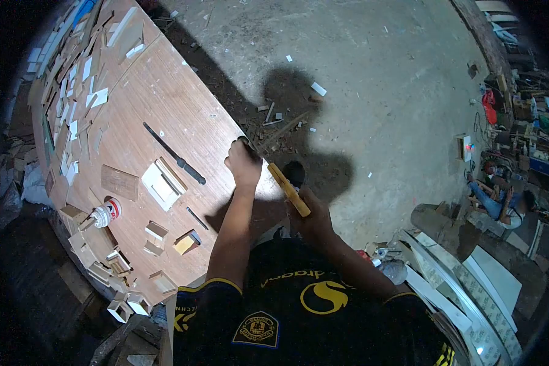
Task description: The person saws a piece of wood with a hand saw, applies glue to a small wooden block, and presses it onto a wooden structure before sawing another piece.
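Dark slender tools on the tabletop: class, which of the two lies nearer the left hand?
The longer dark tool, with a thicker end pointing toward the sleeves; the shorter dark tool lies farther from the left hand.

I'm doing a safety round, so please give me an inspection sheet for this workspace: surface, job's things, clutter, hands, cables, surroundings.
Surface: wooden table, light specks on top.
Job's things: yellow piece; dark object, too unclear to identify.
Clutter: wood and white scraps along the table's left side; long dark tool, red-and-white can and small boxes also there.
Hands: left hand, closed grip on the dark object near the table edge; right hand, closed grip on the yellow piece.
Cables: thin dark curve at the floor's right edge, possibly a cord; too small to tell.
Surroundings: concrete floor with scattered bits; boards and another person at right.
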`<state>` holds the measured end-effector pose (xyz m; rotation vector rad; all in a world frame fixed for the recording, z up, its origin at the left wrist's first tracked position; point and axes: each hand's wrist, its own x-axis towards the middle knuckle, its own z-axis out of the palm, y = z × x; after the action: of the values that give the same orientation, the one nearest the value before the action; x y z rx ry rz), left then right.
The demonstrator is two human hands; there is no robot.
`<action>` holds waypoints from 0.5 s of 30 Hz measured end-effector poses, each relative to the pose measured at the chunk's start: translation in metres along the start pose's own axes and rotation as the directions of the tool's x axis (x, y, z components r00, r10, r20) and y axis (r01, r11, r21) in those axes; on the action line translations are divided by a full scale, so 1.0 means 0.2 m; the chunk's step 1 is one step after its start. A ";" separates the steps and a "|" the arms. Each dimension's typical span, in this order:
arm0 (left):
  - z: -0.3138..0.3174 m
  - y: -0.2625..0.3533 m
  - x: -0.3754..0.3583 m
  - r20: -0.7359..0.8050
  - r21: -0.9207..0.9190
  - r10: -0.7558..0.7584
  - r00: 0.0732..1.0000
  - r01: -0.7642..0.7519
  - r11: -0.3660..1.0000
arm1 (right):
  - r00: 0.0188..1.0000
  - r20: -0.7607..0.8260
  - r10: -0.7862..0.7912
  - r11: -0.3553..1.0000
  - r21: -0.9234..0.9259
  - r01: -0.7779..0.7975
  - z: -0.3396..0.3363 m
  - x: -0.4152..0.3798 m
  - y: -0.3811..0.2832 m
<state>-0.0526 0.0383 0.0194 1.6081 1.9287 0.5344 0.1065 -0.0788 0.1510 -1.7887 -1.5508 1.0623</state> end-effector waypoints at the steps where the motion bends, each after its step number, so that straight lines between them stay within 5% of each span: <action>1: 0.00 0.00 0.00 0.001 0.003 0.000 1.000 0.000 1.000 | 1.000 0.000 0.001 1.000 0.003 -0.001 0.00 0.00 0.00; 9: 0.06 0.05 -0.04 -0.270 0.313 0.048 0.962 0.040 0.949 | 0.999 0.006 0.039 0.999 -0.008 -0.039 0.00 -0.01 0.03; 12: 0.06 0.01 -0.02 -0.268 0.311 0.157 0.951 -0.070 0.948 | 0.999 0.003 0.054 0.999 -0.005 -0.054 0.01 -0.02 0.04; 15: 0.06 0.01 -0.02 -0.199 0.367 0.108 0.974 -0.029 0.930 | 0.998 0.037 0.059 0.998 0.011 -0.060 -0.01 -0.02 0.02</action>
<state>-0.0433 0.0339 0.0123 1.9196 2.2413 0.4107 0.1091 -0.0825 0.1498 -1.8273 -1.5180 1.1365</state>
